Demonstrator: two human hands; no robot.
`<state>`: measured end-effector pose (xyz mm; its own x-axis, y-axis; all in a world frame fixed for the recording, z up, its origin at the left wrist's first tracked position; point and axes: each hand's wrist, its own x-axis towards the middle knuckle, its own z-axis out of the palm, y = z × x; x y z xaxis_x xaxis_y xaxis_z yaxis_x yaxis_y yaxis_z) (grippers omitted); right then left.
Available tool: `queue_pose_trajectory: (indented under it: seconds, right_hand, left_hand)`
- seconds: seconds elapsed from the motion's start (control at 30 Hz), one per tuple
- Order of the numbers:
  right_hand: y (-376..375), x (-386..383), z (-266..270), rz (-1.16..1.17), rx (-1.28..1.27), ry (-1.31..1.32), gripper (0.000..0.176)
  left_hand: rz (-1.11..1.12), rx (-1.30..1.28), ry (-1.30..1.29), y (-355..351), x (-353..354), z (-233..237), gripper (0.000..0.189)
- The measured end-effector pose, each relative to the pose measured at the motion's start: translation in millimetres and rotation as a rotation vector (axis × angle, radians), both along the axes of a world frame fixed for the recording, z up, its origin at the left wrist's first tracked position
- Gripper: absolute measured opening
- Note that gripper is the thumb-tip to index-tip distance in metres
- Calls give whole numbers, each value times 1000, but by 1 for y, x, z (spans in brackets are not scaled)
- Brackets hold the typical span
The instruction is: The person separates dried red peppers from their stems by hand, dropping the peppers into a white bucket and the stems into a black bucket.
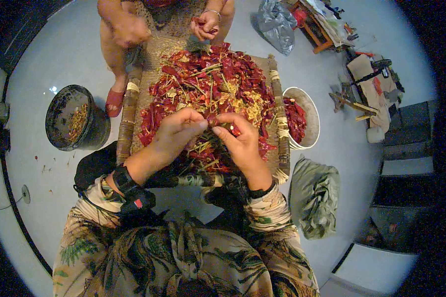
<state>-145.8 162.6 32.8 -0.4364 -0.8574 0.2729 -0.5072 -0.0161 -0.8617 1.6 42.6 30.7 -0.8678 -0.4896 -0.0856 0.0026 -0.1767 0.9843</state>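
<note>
My left hand (176, 131) and my right hand (240, 143) meet fingertip to fingertip over a heap of dried red chili peppers (183, 81). Pinched between them is a small dark red dried chili pepper (212, 120), mostly covered by the fingers. A bit of bright red pepper (234, 129) also shows inside the curl of my right hand. Pale yellow seeds (250, 106) and dry stems (203, 89) are scattered through the heap, which lies on a woven mat in a wooden frame (129, 111).
Across the frame, another person's hand (205, 24) holds red pepper; their other hand (131, 30) is blurred. A black bucket (52, 119) with stems stands left, a white bucket (309, 119) with red peppers right. A grey-green sack (314, 198) and grey plastic bag (276, 24) lie on the floor.
</note>
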Motion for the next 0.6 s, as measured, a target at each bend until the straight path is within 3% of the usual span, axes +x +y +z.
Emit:
queue_pose_trajectory:
  seconds: [0.17, 0.37, 0.6]
  right_hand:
    - [-6, 2, -7, 51, -110, 135, 23]
    - [-6, 4, -2, -13, -62, 189, 23]
    - [-1, 5, 1, -78, 83, -120, 17]
  left_hand:
    - [42, -42, -16, 2, -5, -11, 12]
    - [88, -71, 2, 1, -6, -15, 10]
    - [118, -25, 2, 1, -5, -14, 9]
